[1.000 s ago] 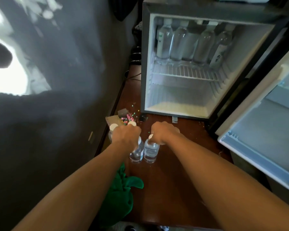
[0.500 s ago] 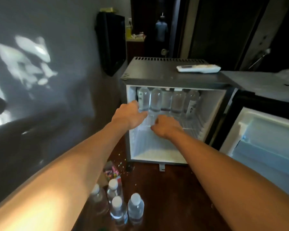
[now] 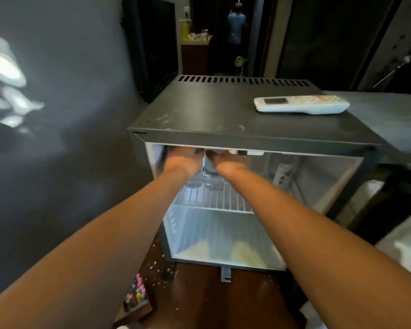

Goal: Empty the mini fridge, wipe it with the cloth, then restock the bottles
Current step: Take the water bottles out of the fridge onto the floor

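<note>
Desk (image 3: 223,302): dark wood; one small box (image 3: 138,299) of coloured bits sits at its left edge, with crumbs scattered just beside it.
Mini fridge (image 3: 211,110): one, door open, standing on the desk; the lower compartment holds nothing I can see.
Wire shelf (image 3: 214,198): one, across the upper half, and it carries the bottles.
Bottles (image 3: 210,176): three I can make out, upright at the back of the shelf: one between the wrists, one partly behind the left wrist, and one labelled bottle (image 3: 280,178) off to the right (the hands may hide more).
Left hand (image 3: 182,160): deep in the upper compartment, over the leftmost bottles; the fridge's top edge hides its fingers, so I cannot tell whether they are clamped or apart.
Right hand (image 3: 227,162): just beside the left, fingers hidden the same way.
Step in hand: emptying, I judge. Grip each bottle round the body below the cap, lift it clear of the wires, and draw it straight out under the lip.
Remote control (image 3: 301,104): one, white, lying on the fridge top, well clear of the hands.
</note>
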Tool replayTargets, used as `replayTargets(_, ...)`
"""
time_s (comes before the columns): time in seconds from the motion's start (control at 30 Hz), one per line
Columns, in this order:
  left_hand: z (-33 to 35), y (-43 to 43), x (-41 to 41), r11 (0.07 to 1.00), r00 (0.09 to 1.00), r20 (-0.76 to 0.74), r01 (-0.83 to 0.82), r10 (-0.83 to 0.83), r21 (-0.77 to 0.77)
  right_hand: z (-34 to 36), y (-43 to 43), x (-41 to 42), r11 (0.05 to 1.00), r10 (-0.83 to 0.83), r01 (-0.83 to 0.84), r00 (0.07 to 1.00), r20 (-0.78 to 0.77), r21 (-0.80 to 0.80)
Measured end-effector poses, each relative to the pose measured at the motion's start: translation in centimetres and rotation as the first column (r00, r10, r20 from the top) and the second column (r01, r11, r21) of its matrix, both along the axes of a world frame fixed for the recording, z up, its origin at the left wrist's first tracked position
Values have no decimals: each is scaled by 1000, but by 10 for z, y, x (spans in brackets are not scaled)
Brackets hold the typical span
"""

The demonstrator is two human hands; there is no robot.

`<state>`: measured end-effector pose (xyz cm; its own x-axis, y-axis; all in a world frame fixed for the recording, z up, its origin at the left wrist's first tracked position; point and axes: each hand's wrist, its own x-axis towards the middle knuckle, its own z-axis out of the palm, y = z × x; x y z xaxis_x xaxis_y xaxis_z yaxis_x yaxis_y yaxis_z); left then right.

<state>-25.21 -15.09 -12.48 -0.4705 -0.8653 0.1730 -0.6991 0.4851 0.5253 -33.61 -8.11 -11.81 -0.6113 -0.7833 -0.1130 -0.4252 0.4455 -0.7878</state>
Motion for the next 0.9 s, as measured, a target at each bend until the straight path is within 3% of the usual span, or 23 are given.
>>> replayTargets(0.07, -7, -13, -9, 999, 999, 37, -34, 34, 0, -4, -15, -4, 1000, -14, 15, 999, 38, -14)
replayTargets(0.17, -20, -20, -14, 995, 995, -29, -100, 99, -4, -13, -24, -11, 996, -51, 40, 987, 150, 75)
replayTargets(0.27, -29, -11, -13, 988, 975, -161, -157, 154, -1, -20, -19, -5, 989, -149, 148, 987, 64, 10)
replayTargets(0.37, -30, 8, -6, 987, 965, -221, -156, 144, -36, -24, -6, -1, 942, -310, 322, 943, 121, -98)
replayTargets(0.43, -22, 24, 9, 991, 974, -209, -104, 85, -80, -19, 16, 6, 941, -295, 303, 952, 75, -149)
replayTargets(0.57, 1, 60, 46, 996, 984, -167, -66, 57, -54, -3, 57, 28, 957, -272, 249, 948, -165, -149)
replayTargets(0.67, 23, 88, 76, 998, 990, -131, -60, 59, -4, 17, 83, 52, 962, -257, 232, 949, -185, -142)
replayTargets(0.9, 34, 148, 137, 989, 989, 9, 148, -149, 16, 26, 153, 95, 991, -118, 132, 952, -283, 33)
